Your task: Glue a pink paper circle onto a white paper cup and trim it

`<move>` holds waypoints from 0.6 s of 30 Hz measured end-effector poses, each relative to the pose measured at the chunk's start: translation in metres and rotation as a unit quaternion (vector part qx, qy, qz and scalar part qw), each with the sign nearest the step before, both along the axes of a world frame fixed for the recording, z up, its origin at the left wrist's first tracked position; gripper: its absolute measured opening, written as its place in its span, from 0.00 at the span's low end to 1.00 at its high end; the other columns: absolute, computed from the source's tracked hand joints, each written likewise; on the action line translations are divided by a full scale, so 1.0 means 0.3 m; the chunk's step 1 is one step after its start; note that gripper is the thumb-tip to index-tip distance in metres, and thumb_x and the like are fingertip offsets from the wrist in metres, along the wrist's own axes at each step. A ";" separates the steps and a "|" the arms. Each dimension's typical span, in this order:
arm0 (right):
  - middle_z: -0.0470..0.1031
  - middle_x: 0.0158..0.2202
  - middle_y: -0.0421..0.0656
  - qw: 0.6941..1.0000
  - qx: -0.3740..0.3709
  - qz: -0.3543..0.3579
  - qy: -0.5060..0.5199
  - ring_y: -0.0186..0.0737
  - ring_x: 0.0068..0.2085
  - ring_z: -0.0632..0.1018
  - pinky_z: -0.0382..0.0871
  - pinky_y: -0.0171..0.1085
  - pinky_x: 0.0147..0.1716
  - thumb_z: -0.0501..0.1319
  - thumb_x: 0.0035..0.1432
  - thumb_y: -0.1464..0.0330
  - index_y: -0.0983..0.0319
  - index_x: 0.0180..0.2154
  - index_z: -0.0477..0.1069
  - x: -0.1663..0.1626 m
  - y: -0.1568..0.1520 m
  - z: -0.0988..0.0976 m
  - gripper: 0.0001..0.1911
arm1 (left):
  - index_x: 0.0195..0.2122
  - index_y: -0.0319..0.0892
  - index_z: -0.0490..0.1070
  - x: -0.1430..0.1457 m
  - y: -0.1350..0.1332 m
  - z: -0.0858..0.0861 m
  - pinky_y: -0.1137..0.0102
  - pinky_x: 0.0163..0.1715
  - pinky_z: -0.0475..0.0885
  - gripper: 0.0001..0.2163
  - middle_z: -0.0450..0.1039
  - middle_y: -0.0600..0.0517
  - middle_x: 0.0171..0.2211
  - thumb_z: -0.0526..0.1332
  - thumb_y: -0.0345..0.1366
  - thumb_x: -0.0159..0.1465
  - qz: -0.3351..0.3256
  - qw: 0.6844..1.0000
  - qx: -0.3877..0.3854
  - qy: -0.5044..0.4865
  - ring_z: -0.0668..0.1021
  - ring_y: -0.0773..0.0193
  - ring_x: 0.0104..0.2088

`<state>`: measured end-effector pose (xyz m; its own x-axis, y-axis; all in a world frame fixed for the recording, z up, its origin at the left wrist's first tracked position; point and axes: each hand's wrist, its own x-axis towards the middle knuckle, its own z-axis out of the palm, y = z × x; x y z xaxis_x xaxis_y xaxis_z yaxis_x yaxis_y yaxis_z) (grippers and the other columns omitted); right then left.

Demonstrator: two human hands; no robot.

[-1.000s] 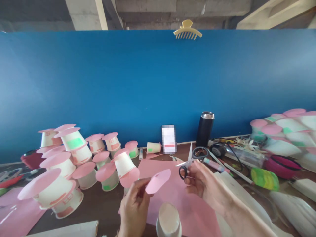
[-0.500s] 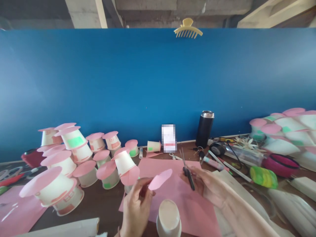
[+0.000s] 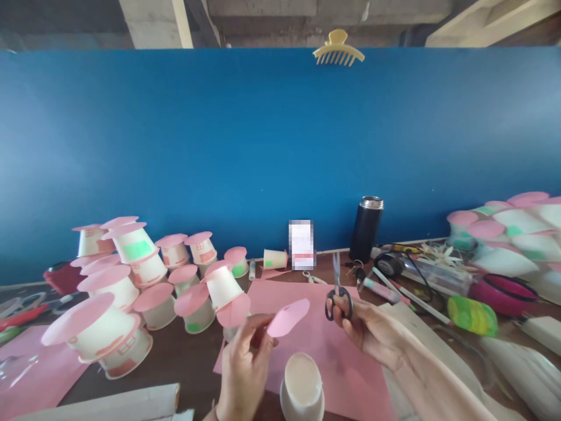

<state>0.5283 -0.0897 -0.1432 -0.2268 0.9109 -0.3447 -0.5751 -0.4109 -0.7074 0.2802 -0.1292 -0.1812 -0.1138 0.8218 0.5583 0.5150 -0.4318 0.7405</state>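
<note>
One pink paper (image 3: 288, 317) is pinched between the thumb and fingers of the left hand (image 3: 243, 365), raised over a pink sheet (image 3: 350, 374) on the brown surface (image 3: 188, 356). With the pink paper taken as the dial's centre, scissors (image 3: 337, 289) are held at two o'clock by the right hand (image 3: 372, 330); their handles are gripped, and their narrowly parted blades are pointed toward twelve. An upturned cup (image 3: 302, 377) is set near six o'clock, apart from both hands. Pink-topped cups (image 3: 158, 304) are stacked around nine o'clock, and more cups (image 3: 521, 221) are piled between two and three. A dark flask (image 3: 364, 234) is stood between one and two, near the blue panel (image 3: 219, 134).
</note>
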 end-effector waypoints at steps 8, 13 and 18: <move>0.76 0.24 0.42 0.994 0.034 0.065 -0.086 0.20 0.13 0.65 0.48 0.18 0.07 0.81 0.39 0.58 0.66 0.39 0.76 -0.046 -0.048 0.033 0.29 | 0.43 0.49 0.75 -0.005 -0.012 0.012 0.80 0.35 0.74 0.09 0.82 0.57 0.36 0.60 0.30 0.64 0.021 0.982 0.138 0.125 0.83 0.68 0.32; 0.71 0.21 0.35 0.990 0.048 0.093 -0.091 0.18 0.12 0.60 0.44 0.20 0.09 0.81 0.36 0.60 0.64 0.38 0.75 -0.058 -0.073 0.050 0.29 | 0.46 0.48 0.73 -0.010 -0.013 0.011 0.80 0.40 0.72 0.11 0.82 0.55 0.39 0.59 0.27 0.65 0.015 0.971 0.168 0.168 0.83 0.67 0.37; 0.67 0.21 0.32 0.988 0.064 0.086 -0.108 0.17 0.15 0.54 0.42 0.23 0.13 0.80 0.39 0.63 0.63 0.39 0.72 -0.071 -0.094 0.051 0.27 | 0.45 0.50 0.74 -0.006 -0.019 0.009 0.79 0.41 0.72 0.12 0.83 0.56 0.39 0.61 0.26 0.63 0.009 0.975 0.159 0.154 0.83 0.66 0.37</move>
